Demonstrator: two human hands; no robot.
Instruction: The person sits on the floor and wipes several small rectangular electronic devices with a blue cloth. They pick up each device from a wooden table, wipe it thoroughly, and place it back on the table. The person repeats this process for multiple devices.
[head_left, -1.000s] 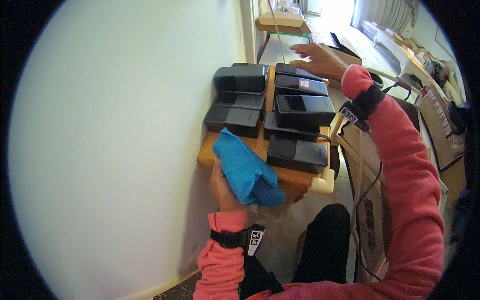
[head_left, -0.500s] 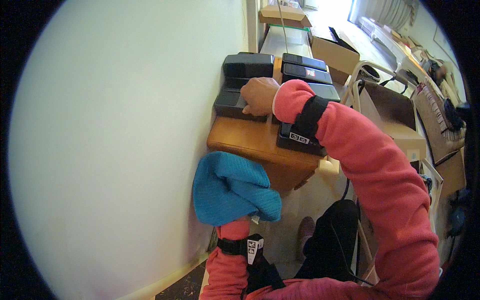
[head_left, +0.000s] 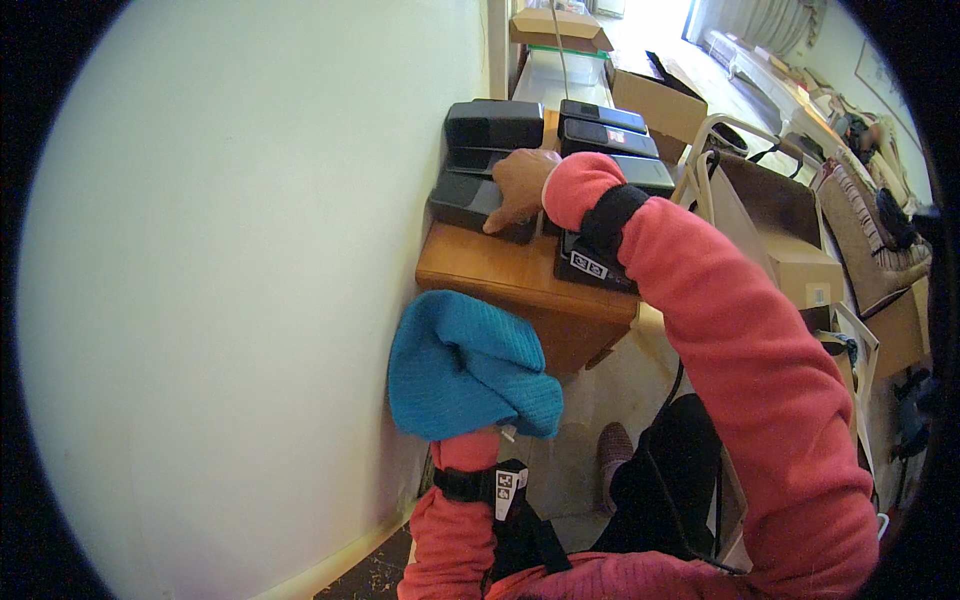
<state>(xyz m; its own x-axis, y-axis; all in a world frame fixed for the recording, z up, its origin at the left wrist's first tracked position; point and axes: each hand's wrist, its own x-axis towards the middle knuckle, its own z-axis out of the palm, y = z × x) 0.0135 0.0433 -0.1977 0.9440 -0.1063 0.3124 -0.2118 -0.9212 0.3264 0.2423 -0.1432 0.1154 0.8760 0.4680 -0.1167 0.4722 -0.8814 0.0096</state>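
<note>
A turquoise ribbed cloth (head_left: 470,360), perhaps a knitted piece, bunches over the end of my left arm. It covers my left hand, so the fingers are hidden. My right hand (head_left: 523,188) reaches across to a dark grey box-shaped device (head_left: 472,203) on the wooden cabinet (head_left: 500,262). Its thumb lies at the near side and the other fingers curl over the top, partly out of sight. Behind that stands another dark device (head_left: 493,124), close to the wall.
Right of my hand lies a row of slim dark devices (head_left: 604,138), with a black one (head_left: 590,268) half hidden under my wrist. A white wall (head_left: 250,250) runs along the left. Cardboard boxes (head_left: 655,100) and a pale tubular frame (head_left: 700,165) stand to the right.
My right hand has shifted slightly right, and the device under it looks turned a little. The whole view has moved slightly. The cloth stays over my left hand.
</note>
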